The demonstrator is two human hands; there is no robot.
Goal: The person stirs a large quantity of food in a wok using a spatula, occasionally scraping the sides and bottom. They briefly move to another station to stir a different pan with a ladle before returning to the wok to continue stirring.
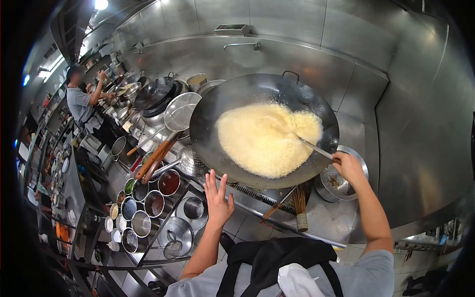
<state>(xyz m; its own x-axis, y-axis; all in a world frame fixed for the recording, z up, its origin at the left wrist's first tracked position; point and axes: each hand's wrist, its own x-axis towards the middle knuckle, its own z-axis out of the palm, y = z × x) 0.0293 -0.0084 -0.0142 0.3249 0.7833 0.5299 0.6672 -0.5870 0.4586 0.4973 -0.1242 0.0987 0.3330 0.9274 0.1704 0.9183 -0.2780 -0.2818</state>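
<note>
A large black wok (208, 148) stands on the range before me, with pale yellow foaming liquid (262, 141) bubbling across its middle. My right hand (349, 167) is closed around a long-handled metal utensil (319, 149) that slants down into the right side of the foam; its head is hidden there. Near the wok's front left rim, my left hand (217, 200) is raised with fingers apart, holding nothing. Just left of it lies a perforated ladle (192, 162).
A mesh strainer (181, 112) and wooden-handled tools (157, 157) lie left of the wok. Sauce pots (169, 182) fill a rack at lower left. A metal bowl (360, 161) stands at right, and a bamboo brush (300, 208) in front. Another person (81, 101) works at far left.
</note>
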